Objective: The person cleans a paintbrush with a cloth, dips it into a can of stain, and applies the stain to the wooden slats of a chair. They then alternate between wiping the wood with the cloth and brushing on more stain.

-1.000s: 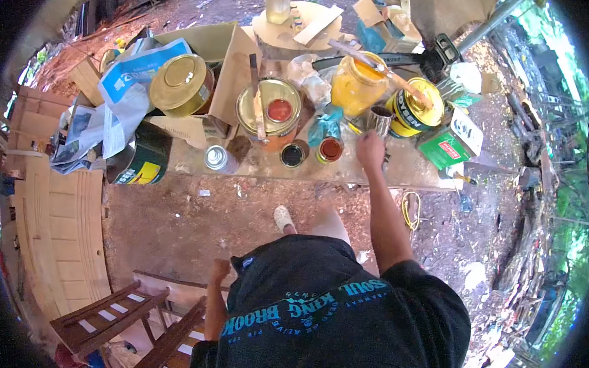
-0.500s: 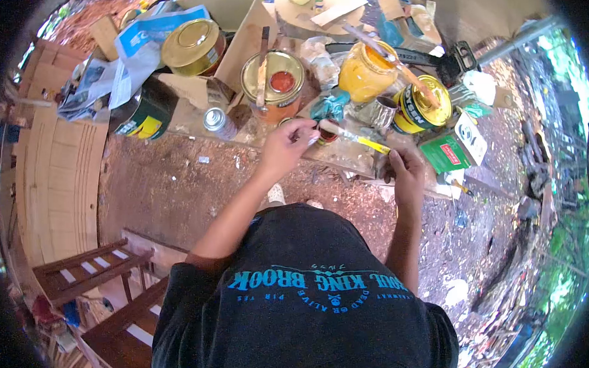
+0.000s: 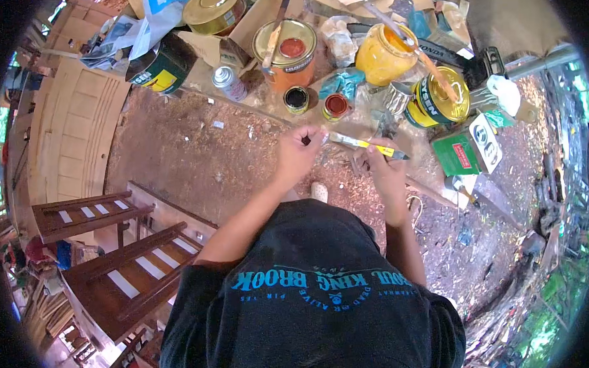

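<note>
My right hand [image 3: 387, 170] holds a paintbrush [image 3: 353, 141] by its yellow handle, whose dark end points right. The bristles lie to the left, where the fingertips of my left hand [image 3: 301, 156] are pinched at their tip. Just beyond my hands on the low bench stand two small open cans: a dark-filled can [image 3: 296, 100] and a red-brown-filled can [image 3: 335, 106]. Behind them is a large orange can [image 3: 292, 75] with a stick across its top. A teal crumpled cloth [image 3: 343, 83] lies beside the small cans.
To the right are a yellow tub [image 3: 386, 58], a yellow-black can [image 3: 429, 102] with a brush on it, and a green-white box can [image 3: 461, 152]. A spray can [image 3: 228, 83] stands left. Brown slatted wooden pieces [image 3: 124, 270] are at lower left, a wooden door panel [image 3: 75, 137] beyond.
The view has shifted, so the bench items sit farther right. My hands and the brush have drawn back toward my body, uncovering the two small cans. My right hand has slid along the handle.
</note>
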Tool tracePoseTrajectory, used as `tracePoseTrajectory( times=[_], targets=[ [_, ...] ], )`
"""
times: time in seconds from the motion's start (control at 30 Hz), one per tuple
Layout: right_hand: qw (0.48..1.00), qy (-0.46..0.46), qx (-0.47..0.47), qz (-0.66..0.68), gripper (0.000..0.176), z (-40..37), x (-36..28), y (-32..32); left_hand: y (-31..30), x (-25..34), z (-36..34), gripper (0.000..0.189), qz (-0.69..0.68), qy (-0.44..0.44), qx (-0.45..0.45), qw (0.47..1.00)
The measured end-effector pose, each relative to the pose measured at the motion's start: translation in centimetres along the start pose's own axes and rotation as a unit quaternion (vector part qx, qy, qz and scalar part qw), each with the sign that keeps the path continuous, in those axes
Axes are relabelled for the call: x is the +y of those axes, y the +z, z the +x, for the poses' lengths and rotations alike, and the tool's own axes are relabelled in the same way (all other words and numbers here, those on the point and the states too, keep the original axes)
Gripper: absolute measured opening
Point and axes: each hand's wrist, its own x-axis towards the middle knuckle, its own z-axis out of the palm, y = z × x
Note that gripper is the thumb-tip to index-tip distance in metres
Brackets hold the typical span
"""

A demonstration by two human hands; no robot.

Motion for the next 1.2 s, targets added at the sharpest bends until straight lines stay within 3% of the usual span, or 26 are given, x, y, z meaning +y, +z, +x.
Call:
tracePoseTrajectory(
  times=[0.07, 0.1, 0.23, 0.33, 0.37, 0.47, 0.53, 0.6, 0.63, 0.67, 0.7, 0.73, 0.87, 0.93, 1.0, 1.1, 1.13, 1.2],
  targets=[
    [0.99, -0.035, 0.033, -0.132, 0.013, -0.9, -0.1, 0.0, 1.5, -2.1, -0.2, 0.023, 0.021, -0.036, 0.001, 0.999],
    [0.977, -0.096, 0.035, -0.185, 0.009, -1.0, 1.6, -1.0, 2.5, -3.0, -0.4, 0.024, 0.006, -0.054, -0.007, 0.999],
    [0.985, -0.01, 0.125, -0.115, 0.009, -2.1, 2.4, -2.3, 5.0, -4.8, -0.3, 0.021, -0.042, -0.127, -0.09, 0.987],
    [0.966, 0.045, 0.201, -0.155, 0.008, -3.8, 1.5, -4.1, 5.9, -3.9, 0.4, 0.016, 0.056, -0.017, -0.206, 0.977],
    [0.937, 0.066, 0.232, -0.251, 0.008, -4.3, 0.8, -4.6, 6.7, -5.5, 2.1, 0.018, 0.127, 0.07, -0.198, 0.969],
    [0.951, 0.034, 0.254, -0.174, 0.008, -5.7, 3.3, -8.3, 7.9, -2.3, 8.7, 0.023, 0.346, 0.221, -0.103, 0.906],
    [0.945, 0.013, 0.275, -0.176, 0.019, -6.8, 6.0, -11.0, 9.6, -2.6, 15.2, 0.024, 0.401, 0.171, -0.081, 0.897],
    [0.876, -0.006, 0.282, -0.392, 0.013, -8.1, 2.9, -10.0, 10.4, -2.9, 20.2, 0.024, 0.468, 0.143, -0.073, 0.869],
    [0.937, -0.029, 0.308, -0.165, 0.01, -8.3, 4.1, -10.0, 10.8, -2.7, 21.3, 0.025, 0.508, 0.139, -0.081, 0.846],
    [0.957, -0.006, 0.266, -0.117, 0.011, -9.1, 4.5, -11.1, 11.7, -2.8, 21.6, 0.027, 0.493, 0.102, -0.023, 0.864],
    [0.952, 0.013, 0.282, -0.118, 0.01, -9.6, 4.2, -10.9, 12.6, -4.1, 22.7, 0.028, 0.484, 0.077, -0.025, 0.872],
    [0.946, 0.02, 0.305, -0.11, 0.01, -10.0, 4.4, -10.6, 12.8, -4.7, 24.1, 0.028, 0.474, 0.058, -0.13, 0.869],
    [0.94, 0.035, 0.334, -0.063, 0.011, -11.1, 4.4, -10.2, 15.1, -5.1, 26.2, 0.024, 0.403, 0.107, -0.094, 0.904],
    [0.949, -0.007, 0.31, -0.057, 0.01, -10.8, 4.9, -11.0, 14.4, -1.5, 24.1, 0.021, 0.356, 0.147, -0.045, 0.922],
    [0.948, -0.064, 0.301, -0.073, 0.009, -10.4, 7.0, -13.4, 13.8, 0.9, 22.7, 0.023, 0.334, 0.202, -0.073, 0.918],
    [0.931, -0.031, 0.338, -0.134, 0.011, -8.8, 1.6, -11.0, 11.7, 7.5, 16.5, 0.027, 0.182, 0.18, -0.059, 0.965],
    [0.904, -0.077, 0.376, -0.187, 0.011, -7.7, 0.0, -10.1, 10.7, 9.2, 14.3, 0.028, 0.155, 0.175, -0.071, 0.97],
    [0.901, -0.203, 0.36, -0.134, 0.012, -6.0, -3.2, -9.0, 10.4, 9.4, 11.0, 0.032, 0.113, 0.247, -0.116, 0.955]
  ],
)
